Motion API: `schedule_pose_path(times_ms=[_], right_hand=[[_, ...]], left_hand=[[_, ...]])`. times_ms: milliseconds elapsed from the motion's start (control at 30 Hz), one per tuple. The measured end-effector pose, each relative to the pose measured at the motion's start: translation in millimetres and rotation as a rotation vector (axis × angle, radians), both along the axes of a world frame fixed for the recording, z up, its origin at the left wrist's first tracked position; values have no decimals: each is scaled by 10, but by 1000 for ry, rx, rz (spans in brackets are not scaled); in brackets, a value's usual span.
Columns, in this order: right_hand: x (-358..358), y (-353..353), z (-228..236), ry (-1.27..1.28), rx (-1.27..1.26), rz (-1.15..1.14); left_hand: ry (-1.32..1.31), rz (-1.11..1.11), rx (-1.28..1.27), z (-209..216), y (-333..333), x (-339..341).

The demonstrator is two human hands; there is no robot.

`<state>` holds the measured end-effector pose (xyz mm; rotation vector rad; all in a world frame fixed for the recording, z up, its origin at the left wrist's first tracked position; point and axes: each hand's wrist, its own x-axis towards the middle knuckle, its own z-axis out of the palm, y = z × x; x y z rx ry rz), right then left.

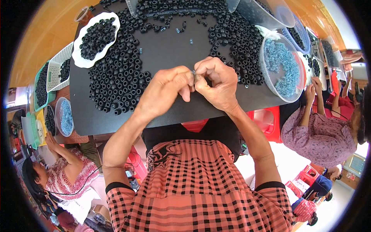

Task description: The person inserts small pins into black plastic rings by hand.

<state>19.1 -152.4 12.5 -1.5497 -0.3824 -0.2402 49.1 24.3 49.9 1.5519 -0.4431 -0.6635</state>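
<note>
Above the near part of the dark table (170,50), my left hand (164,89) and my right hand (219,83) meet with fingertips pinched together. Between them shows a tiny shiny spring (194,72), mostly covered by the fingers. Left of my hands lies a wide spread of small black hollow plastic pieces (119,83). More of these black pieces (247,50) are heaped at the right. A few loose springs (191,41) lie on the tabletop beyond my hands. At the right edge stands a clear round tub (266,79) of bluish metal springs (284,65).
A white scalloped plate (79,58) of black pieces sits at the far left, near a brown cup (83,15). Clear bins (266,15) stand at the far side. Co-workers sit at left (67,170) and right (320,135). A red stool (266,121) is below the table edge.
</note>
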Motion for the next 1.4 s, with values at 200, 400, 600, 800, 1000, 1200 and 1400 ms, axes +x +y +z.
schedule_pose_path(times_ms=[200, 400, 600, 800, 1000, 1200, 1400], right_hand=[[22, -46, -62, 109, 7, 1], [33, -28, -55, 35, -33, -13], [26, 9, 2, -51, -169, -88], [22, 8, 15, -120, -193, -64], [20, -40, 4, 169, -49, 26], [37, -61, -14, 234, 14, 70], [67, 23, -4, -25, -109, -14]], left_hand=[[-199, 195, 75, -27, -73, -96], [-1036, 222, 340, -106, -92, -107], [-968, 198, 313, -75, -79, -96], [-80, 73, 29, -73, 6, 10], [-500, 242, 100, -47, -91, -83], [-649, 214, 96, -59, -19, -44], [-471, 265, 116, -129, -7, -44]])
